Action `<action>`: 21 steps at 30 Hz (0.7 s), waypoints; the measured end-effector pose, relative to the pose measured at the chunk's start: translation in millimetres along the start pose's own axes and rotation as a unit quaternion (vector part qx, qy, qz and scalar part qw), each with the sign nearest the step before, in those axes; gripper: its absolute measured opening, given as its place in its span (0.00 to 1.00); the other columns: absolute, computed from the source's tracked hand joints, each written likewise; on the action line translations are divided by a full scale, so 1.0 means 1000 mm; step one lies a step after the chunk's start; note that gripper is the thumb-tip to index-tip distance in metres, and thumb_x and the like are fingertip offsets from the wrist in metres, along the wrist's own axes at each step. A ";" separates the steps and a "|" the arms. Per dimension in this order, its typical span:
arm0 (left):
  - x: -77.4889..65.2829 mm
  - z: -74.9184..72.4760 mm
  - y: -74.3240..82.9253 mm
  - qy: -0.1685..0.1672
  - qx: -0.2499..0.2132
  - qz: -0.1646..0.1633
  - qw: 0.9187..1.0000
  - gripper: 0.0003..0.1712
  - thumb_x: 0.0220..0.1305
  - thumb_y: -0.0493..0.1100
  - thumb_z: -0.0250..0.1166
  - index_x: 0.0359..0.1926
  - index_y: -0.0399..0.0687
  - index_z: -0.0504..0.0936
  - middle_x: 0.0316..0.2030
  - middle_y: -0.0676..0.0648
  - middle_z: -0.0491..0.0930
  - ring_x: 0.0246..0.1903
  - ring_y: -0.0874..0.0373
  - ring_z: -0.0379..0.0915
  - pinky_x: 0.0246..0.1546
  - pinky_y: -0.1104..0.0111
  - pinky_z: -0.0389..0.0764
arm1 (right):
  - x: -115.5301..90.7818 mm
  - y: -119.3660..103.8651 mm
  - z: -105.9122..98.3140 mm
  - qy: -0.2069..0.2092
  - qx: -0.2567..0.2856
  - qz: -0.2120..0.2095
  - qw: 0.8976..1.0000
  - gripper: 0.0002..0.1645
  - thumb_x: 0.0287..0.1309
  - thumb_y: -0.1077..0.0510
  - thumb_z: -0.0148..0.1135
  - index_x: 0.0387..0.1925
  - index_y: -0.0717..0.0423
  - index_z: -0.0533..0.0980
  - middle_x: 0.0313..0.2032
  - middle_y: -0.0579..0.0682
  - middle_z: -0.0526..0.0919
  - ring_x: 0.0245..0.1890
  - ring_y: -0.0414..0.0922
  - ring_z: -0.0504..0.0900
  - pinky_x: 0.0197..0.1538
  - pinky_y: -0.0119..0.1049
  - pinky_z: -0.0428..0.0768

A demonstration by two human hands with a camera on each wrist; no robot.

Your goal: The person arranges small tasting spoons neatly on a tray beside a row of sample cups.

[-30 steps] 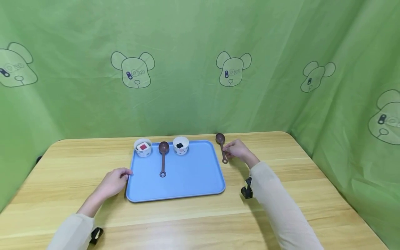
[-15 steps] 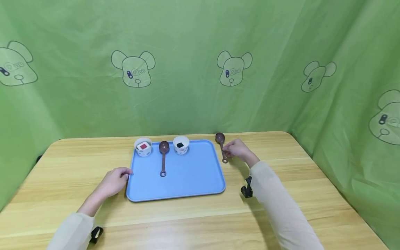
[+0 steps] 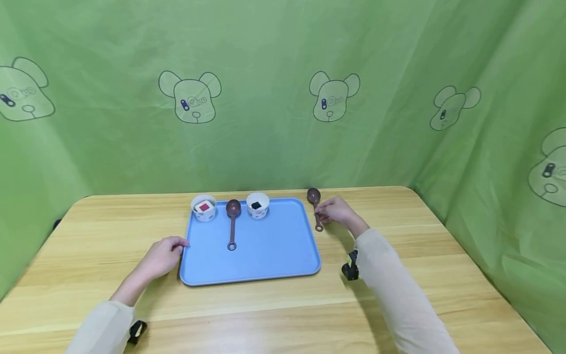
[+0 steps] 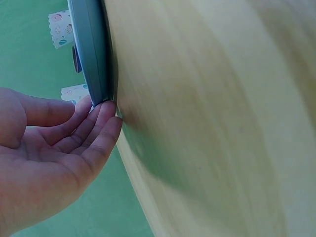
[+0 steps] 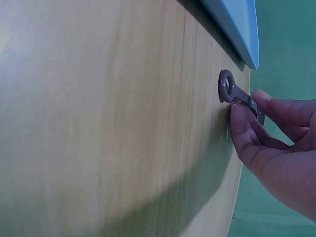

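Observation:
My left hand (image 3: 162,256) touches the left edge of a blue tray (image 3: 274,246) with its fingertips. In the left wrist view the thumb stands apart from the tray rim, and the fingers (image 4: 101,140) lie fairly straight against the edge. To the right of the tray, my right hand (image 3: 338,212) pinches the handle of a brown spoon (image 3: 314,195). The right wrist view shows thumb and fingers on either side of this handle, with its ring end (image 5: 226,86) near the tabletop. A second brown spoon (image 3: 232,223) lies on the tray, bowl end away from me.
Two patterned paper cups stand along the tray's far side. The left cup (image 3: 204,214) holds a white-and-red piece, the right cup (image 3: 258,212) a black piece. Wooden tabletop (image 3: 247,319) surrounds the tray. A green curtain (image 3: 265,147) hangs behind the table.

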State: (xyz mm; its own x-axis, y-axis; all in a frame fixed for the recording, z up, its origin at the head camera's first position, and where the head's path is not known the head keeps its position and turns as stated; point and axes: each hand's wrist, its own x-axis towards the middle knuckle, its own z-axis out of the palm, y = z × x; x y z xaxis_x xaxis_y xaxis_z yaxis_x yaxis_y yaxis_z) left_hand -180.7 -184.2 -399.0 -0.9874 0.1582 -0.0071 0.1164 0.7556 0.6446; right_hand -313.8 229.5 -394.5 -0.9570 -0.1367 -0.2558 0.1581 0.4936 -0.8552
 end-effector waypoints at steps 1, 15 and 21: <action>0.000 0.000 0.000 -0.001 0.000 0.000 1.000 0.15 0.61 0.30 0.46 0.45 0.27 0.76 0.47 0.27 0.73 0.50 0.34 0.67 0.50 0.47 0.68 | 0.000 0.000 0.000 0.001 0.000 0.002 1.000 0.17 0.59 0.73 0.43 0.47 0.81 0.70 0.41 0.70 0.77 0.36 0.52 0.79 0.45 0.42 0.79; 0.001 0.001 -0.001 -0.001 0.000 0.000 1.000 0.15 0.61 0.30 0.46 0.44 0.27 0.77 0.46 0.28 0.74 0.50 0.34 0.67 0.50 0.48 0.69 | -0.001 -0.001 0.001 -0.005 -0.016 0.004 1.000 0.16 0.58 0.73 0.43 0.46 0.79 0.71 0.44 0.69 0.77 0.34 0.48 0.80 0.42 0.38 0.80; 0.002 0.000 -0.001 -0.005 0.001 -0.004 1.000 0.15 0.62 0.30 0.46 0.44 0.27 0.76 0.47 0.28 0.73 0.49 0.35 0.67 0.49 0.48 0.70 | -0.002 -0.001 0.001 -0.012 -0.021 0.002 1.000 0.16 0.59 0.73 0.43 0.45 0.79 0.72 0.43 0.69 0.77 0.33 0.47 0.80 0.43 0.39 0.80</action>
State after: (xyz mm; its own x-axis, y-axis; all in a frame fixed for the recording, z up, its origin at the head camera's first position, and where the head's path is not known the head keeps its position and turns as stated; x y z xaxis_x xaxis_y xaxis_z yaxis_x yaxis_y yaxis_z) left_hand -182.8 -184.6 -399.7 -0.9871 0.1592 -0.0194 0.1095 0.7576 0.6435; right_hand -311.5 228.3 -393.4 -0.9502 -0.1546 -0.2705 0.1513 0.5301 -0.8344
